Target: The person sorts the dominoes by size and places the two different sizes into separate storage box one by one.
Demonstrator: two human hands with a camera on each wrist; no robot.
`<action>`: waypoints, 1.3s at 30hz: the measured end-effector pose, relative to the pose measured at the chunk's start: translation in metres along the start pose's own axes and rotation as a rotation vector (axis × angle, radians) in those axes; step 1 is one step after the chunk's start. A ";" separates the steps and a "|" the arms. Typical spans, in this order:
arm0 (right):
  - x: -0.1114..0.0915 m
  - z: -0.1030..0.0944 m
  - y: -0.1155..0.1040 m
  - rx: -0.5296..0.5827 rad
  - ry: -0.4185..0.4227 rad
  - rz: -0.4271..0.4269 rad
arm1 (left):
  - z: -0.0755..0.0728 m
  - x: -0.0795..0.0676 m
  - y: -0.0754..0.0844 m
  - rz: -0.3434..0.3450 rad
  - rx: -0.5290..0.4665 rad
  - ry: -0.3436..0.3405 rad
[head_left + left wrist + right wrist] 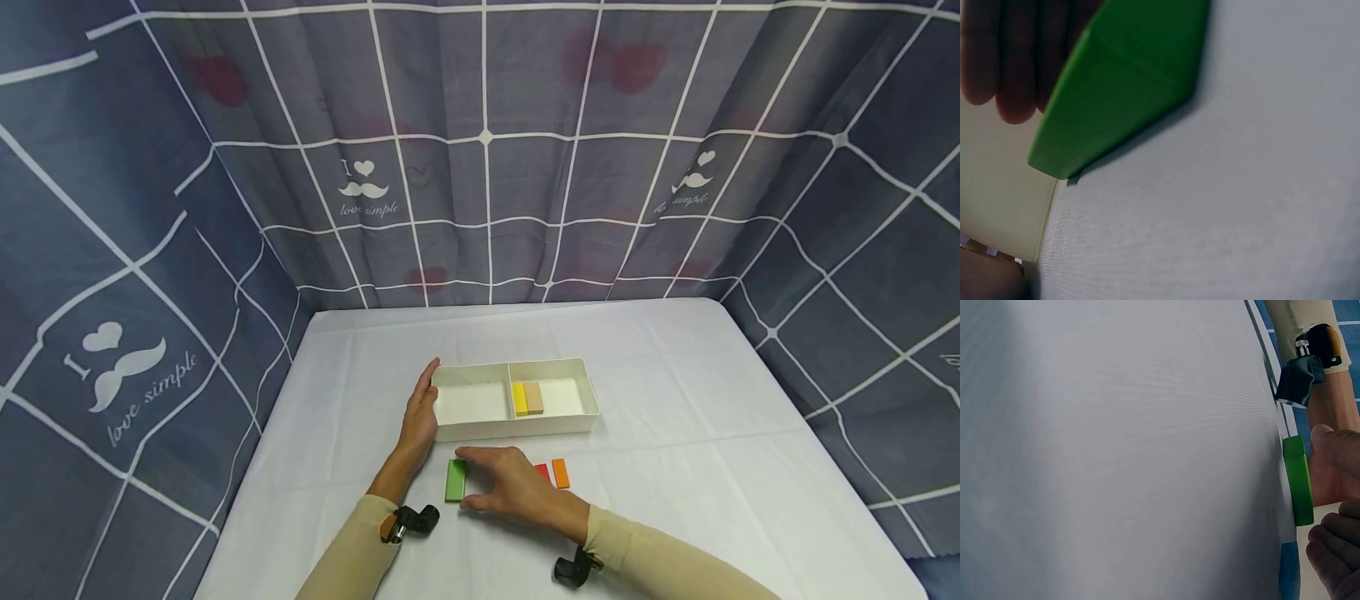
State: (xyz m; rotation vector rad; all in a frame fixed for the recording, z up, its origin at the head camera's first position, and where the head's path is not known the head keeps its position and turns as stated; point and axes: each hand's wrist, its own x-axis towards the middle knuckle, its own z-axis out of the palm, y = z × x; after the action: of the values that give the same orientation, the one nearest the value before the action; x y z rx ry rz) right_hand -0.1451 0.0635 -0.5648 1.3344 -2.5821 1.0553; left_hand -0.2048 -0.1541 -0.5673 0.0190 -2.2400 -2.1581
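Observation:
My left hand [417, 421] rests along the left end of a cream two-part box [517, 427], its fingers fairly straight. Over the table, my right hand [517, 487] is spread with thumb and index finger apart, beside a green block [454, 482]. The right wrist view puts the green block [1298, 481] near the thumb and fingertips of the right hand [1338, 519]; contact is unclear. Close up in the left wrist view, the green block [1129, 81] lies on the white cloth. Inside the box's right compartment are a yellow block [520, 399] and a tan block [533, 398].
A red block [543, 472], partly hidden by the right hand, lies beside an orange block [561, 473]. A blue block [1289, 572] shows in the right wrist view. White cloth [675, 392] covers the table; dark checked curtains [450, 183] surround it.

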 end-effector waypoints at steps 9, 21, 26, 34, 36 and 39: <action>0.000 0.003 -0.004 -0.008 -0.013 0.006 | 0.000 -0.001 0.002 0.011 0.016 0.005; 0.001 0.009 -0.001 -0.014 -0.028 0.033 | 0.000 -0.001 0.002 0.018 0.023 0.010; 0.001 0.010 -0.002 -0.012 -0.031 0.054 | 0.000 -0.001 0.002 0.014 0.009 0.005; 0.002 0.008 -0.003 -0.016 -0.041 0.065 | 0.000 0.000 0.002 0.007 0.006 -0.003; 0.003 0.006 -0.004 -0.009 -0.042 0.066 | 0.000 0.000 0.002 0.009 0.002 -0.008; 0.002 0.004 -0.005 0.007 -0.044 0.068 | 0.000 0.000 0.002 0.014 -0.006 -0.016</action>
State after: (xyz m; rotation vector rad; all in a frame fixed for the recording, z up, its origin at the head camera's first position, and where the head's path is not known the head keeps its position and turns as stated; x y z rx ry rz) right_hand -0.1417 0.0574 -0.5642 1.2939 -2.6764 1.0572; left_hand -0.2043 -0.1536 -0.5654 -0.0136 -2.2353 -2.1658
